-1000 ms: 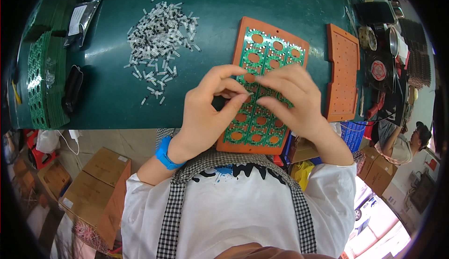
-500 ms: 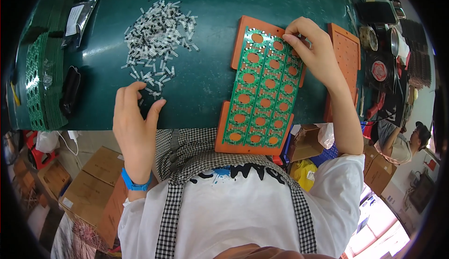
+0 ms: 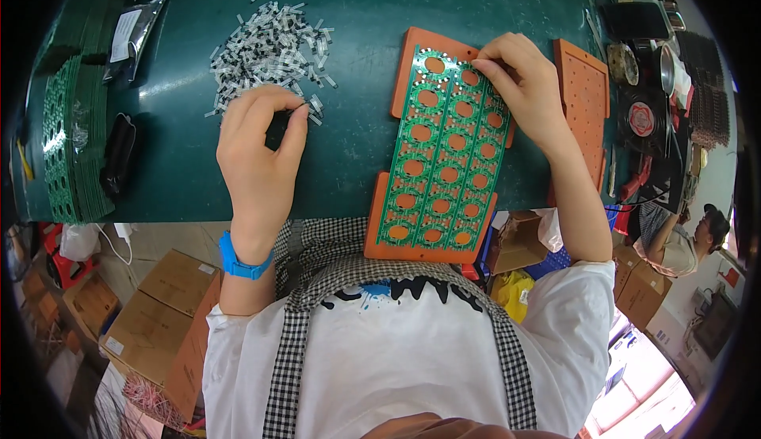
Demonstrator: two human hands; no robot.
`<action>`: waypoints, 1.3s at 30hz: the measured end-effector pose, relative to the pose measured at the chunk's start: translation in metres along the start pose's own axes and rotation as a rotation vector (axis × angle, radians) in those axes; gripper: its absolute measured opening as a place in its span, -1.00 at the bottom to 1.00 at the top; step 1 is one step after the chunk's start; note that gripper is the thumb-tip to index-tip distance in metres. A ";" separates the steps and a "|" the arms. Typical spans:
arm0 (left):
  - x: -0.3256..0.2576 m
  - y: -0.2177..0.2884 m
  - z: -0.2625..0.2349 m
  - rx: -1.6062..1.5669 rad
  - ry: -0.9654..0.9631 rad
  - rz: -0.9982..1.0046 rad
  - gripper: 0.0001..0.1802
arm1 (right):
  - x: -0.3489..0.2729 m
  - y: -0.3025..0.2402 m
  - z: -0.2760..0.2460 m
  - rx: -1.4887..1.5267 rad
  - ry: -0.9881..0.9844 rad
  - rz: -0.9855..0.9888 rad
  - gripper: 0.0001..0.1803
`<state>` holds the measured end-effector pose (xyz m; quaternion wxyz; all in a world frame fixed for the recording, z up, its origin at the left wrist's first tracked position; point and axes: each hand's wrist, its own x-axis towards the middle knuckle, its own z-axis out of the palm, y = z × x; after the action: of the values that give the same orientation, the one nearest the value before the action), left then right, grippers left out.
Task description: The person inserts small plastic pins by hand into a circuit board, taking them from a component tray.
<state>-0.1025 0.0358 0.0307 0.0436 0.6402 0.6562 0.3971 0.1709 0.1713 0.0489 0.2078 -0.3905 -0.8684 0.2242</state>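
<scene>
A green circuit board panel [image 3: 432, 157] with rows of round holes lies on an orange fixture plate [image 3: 404, 66] that reaches over the table's near edge. My right hand [image 3: 527, 94] is closed over the panel's upper part, thumb and forefinger pinched by a hole in the top row. Whatever is in that pinch is too small to make out. To the left, a heap of small clear tube-like parts [image 3: 265, 46] is spread on the table. My left hand [image 3: 258, 153] covers the heap's near end, its thumb and forefinger tips together; what they grip cannot be made out.
Stacked green panels [image 3: 75, 138] stand at the left, beside a black pouch [image 3: 119, 153] and a silver bag [image 3: 135, 38]. Another orange plate [image 3: 583, 94] lies to the right, near a dark tray [image 3: 636, 21] and tools. Cardboard boxes [image 3: 162, 312] are below; another person [image 3: 682, 241] sits far right.
My left hand has moved up and right over the near end of the heap, and its spread fingers have closed to a pinch. My right hand has shifted slightly left on the panel.
</scene>
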 end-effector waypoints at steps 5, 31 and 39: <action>-0.005 0.015 0.005 -0.371 -0.044 -0.264 -0.91 | 0.001 0.003 -0.006 0.072 -0.043 0.049 -0.89; -0.009 0.055 0.012 -0.888 -0.385 -0.447 -0.52 | -0.035 -0.055 0.001 0.138 0.004 -0.162 -0.89; -0.001 0.012 0.005 0.102 -0.184 -0.132 -0.73 | -0.027 0.015 -0.019 0.050 0.021 0.134 -0.90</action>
<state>-0.0896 0.0353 0.0334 0.0971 0.6307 0.7096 0.2988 0.2066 0.1636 0.0506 0.2112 -0.4446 -0.8323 0.2549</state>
